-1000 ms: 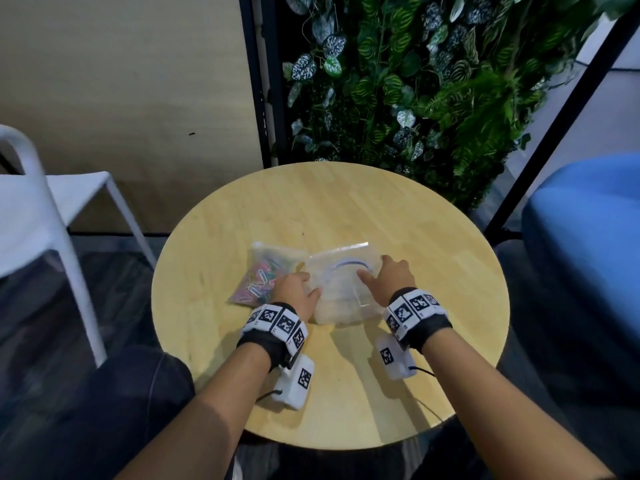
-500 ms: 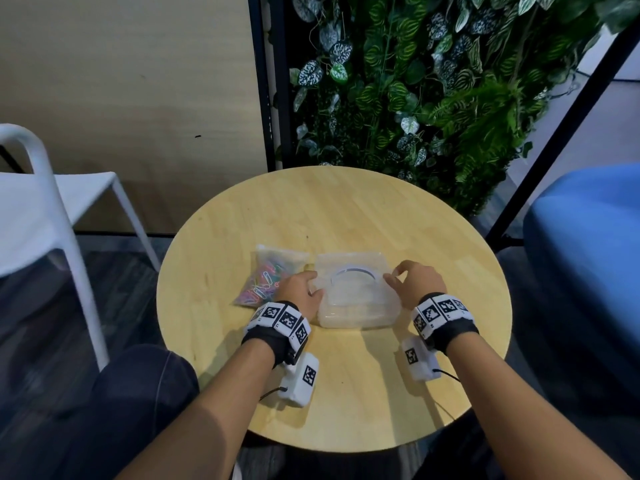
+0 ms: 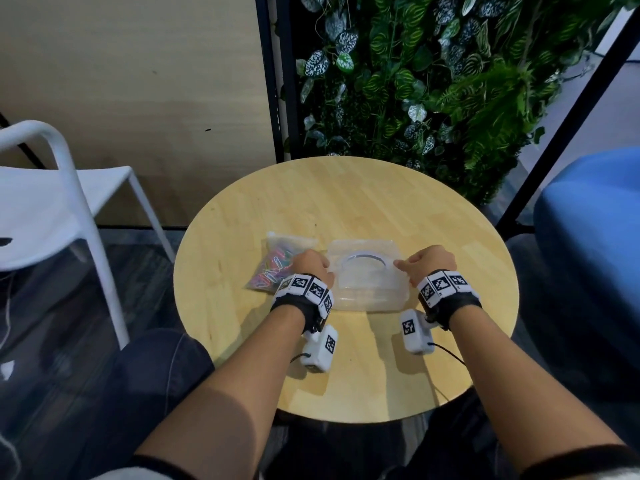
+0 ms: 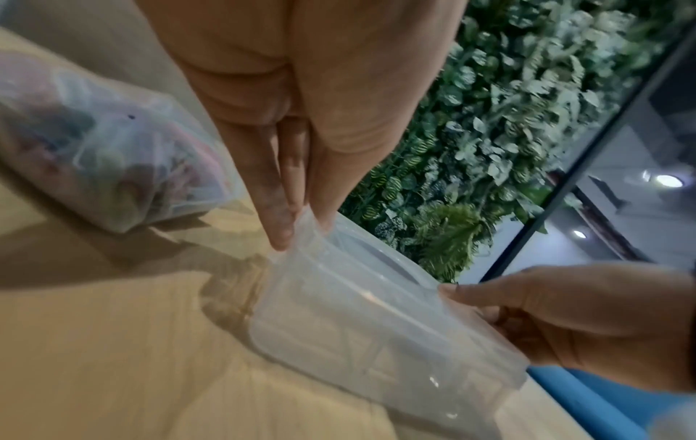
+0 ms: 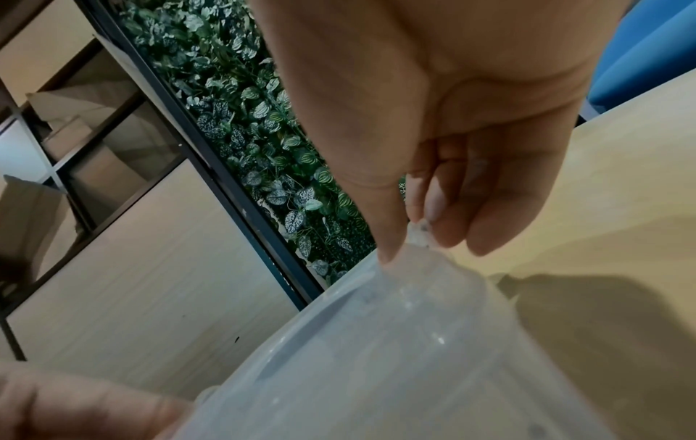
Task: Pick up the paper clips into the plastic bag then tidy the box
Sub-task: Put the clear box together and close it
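A clear plastic box with its lid on sits in the middle of the round wooden table. My left hand pinches the lid's left edge between thumb and fingers. My right hand pinches the small tab on the right edge, thumb on top, fingers curled under. The box shows between both hands in the left wrist view, and fills the lower part of the right wrist view as the box. A plastic bag of coloured paper clips lies left of the box, the bag just beyond my left hand.
A white chair stands to the left of the table. A blue seat is on the right. A wall of green plants and a black frame post lie behind the table.
The lid, held tilted over the box a second ago, now lies flat on it. My right hand slid from the lid's top to the right edge; the left hand stayed at the left edge.
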`<action>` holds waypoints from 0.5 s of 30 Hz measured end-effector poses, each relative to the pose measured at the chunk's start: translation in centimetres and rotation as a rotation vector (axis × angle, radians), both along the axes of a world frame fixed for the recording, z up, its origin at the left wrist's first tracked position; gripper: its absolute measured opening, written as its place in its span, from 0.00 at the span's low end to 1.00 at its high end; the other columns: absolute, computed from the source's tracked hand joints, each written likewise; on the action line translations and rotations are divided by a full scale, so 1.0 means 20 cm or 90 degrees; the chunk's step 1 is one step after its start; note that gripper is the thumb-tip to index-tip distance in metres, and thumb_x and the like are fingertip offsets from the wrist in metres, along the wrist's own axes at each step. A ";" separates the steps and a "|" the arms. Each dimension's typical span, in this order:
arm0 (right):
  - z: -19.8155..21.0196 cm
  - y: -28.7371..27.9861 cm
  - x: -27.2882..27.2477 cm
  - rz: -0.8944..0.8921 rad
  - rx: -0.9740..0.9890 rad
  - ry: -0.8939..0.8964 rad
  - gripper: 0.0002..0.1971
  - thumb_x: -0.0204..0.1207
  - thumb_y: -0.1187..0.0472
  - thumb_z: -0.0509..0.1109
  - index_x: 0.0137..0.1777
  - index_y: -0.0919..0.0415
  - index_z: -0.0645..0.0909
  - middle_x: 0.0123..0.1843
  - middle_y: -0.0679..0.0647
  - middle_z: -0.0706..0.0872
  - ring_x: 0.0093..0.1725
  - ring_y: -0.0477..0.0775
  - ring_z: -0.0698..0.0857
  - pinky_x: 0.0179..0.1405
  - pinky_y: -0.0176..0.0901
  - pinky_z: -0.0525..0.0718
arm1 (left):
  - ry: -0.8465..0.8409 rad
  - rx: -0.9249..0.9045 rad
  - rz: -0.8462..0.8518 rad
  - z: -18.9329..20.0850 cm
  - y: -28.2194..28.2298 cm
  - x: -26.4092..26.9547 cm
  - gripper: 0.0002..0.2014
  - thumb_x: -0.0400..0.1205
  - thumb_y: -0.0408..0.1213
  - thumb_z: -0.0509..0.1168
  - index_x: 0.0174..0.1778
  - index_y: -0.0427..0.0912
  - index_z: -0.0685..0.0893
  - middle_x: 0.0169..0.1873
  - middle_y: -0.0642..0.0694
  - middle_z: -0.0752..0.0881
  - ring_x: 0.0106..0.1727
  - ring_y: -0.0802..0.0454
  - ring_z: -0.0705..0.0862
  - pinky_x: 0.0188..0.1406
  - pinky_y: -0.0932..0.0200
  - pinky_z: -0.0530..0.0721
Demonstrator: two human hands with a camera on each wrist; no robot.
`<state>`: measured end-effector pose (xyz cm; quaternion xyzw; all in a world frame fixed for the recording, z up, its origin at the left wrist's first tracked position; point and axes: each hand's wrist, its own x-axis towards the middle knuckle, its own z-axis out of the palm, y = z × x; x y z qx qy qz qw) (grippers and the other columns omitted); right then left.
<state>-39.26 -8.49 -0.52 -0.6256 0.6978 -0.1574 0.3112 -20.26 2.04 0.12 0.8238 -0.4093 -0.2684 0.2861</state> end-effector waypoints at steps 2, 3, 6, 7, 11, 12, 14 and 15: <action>0.00 -0.01 0.00 0.004 -0.001 0.009 0.15 0.65 0.47 0.82 0.36 0.61 0.89 0.31 0.57 0.90 0.34 0.58 0.89 0.28 0.41 0.85 | -0.027 0.003 -0.009 -0.01 -0.01 0.00 0.16 0.78 0.32 0.72 0.62 0.34 0.86 0.61 0.35 0.87 0.61 0.38 0.86 0.65 0.48 0.83; 0.00 -0.01 0.00 0.004 -0.007 0.014 0.15 0.65 0.47 0.82 0.36 0.61 0.89 0.31 0.57 0.90 0.34 0.58 0.89 0.28 0.40 0.84 | -0.034 0.003 -0.011 -0.02 -0.01 0.00 0.16 0.78 0.32 0.72 0.62 0.34 0.87 0.60 0.35 0.88 0.60 0.38 0.87 0.65 0.48 0.83; -0.02 -0.03 0.04 0.016 -0.045 0.079 0.14 0.68 0.49 0.79 0.37 0.61 0.88 0.34 0.59 0.89 0.33 0.59 0.87 0.28 0.39 0.81 | -0.040 -0.023 -0.010 -0.04 -0.03 0.02 0.15 0.78 0.32 0.72 0.60 0.34 0.87 0.58 0.36 0.89 0.58 0.40 0.87 0.64 0.50 0.84; -0.03 -0.04 0.06 0.038 -0.066 0.144 0.14 0.70 0.50 0.77 0.38 0.62 0.87 0.35 0.60 0.89 0.33 0.61 0.86 0.30 0.42 0.82 | -0.043 -0.026 -0.011 -0.04 -0.02 0.02 0.15 0.78 0.32 0.73 0.60 0.34 0.87 0.58 0.36 0.89 0.57 0.41 0.88 0.63 0.52 0.84; 0.02 -0.08 0.14 0.120 -0.071 0.385 0.17 0.77 0.54 0.71 0.32 0.65 0.75 0.32 0.59 0.81 0.30 0.60 0.81 0.28 0.45 0.81 | -0.027 -0.021 -0.018 -0.05 -0.02 0.05 0.16 0.77 0.37 0.74 0.59 0.37 0.87 0.54 0.41 0.90 0.53 0.44 0.88 0.60 0.55 0.85; 0.06 -0.12 0.16 0.149 -0.042 0.423 0.18 0.76 0.54 0.71 0.30 0.64 0.74 0.30 0.58 0.80 0.27 0.58 0.79 0.24 0.43 0.77 | -0.026 -0.012 -0.022 -0.05 -0.03 0.07 0.16 0.76 0.39 0.75 0.58 0.38 0.88 0.52 0.42 0.90 0.52 0.45 0.88 0.58 0.54 0.86; 0.16 -0.23 0.20 0.202 -0.008 0.462 0.20 0.74 0.51 0.74 0.28 0.64 0.77 0.27 0.56 0.81 0.24 0.56 0.78 0.20 0.39 0.75 | -0.024 0.013 -0.041 -0.05 -0.05 0.10 0.16 0.74 0.43 0.76 0.56 0.41 0.88 0.50 0.44 0.90 0.51 0.46 0.88 0.56 0.55 0.86; 0.23 -0.30 0.23 0.229 -0.020 0.465 0.21 0.73 0.48 0.74 0.28 0.64 0.79 0.27 0.55 0.83 0.25 0.56 0.80 0.21 0.40 0.77 | -0.019 0.023 -0.059 -0.04 -0.07 0.12 0.16 0.74 0.44 0.76 0.55 0.43 0.88 0.49 0.45 0.89 0.50 0.46 0.87 0.54 0.56 0.85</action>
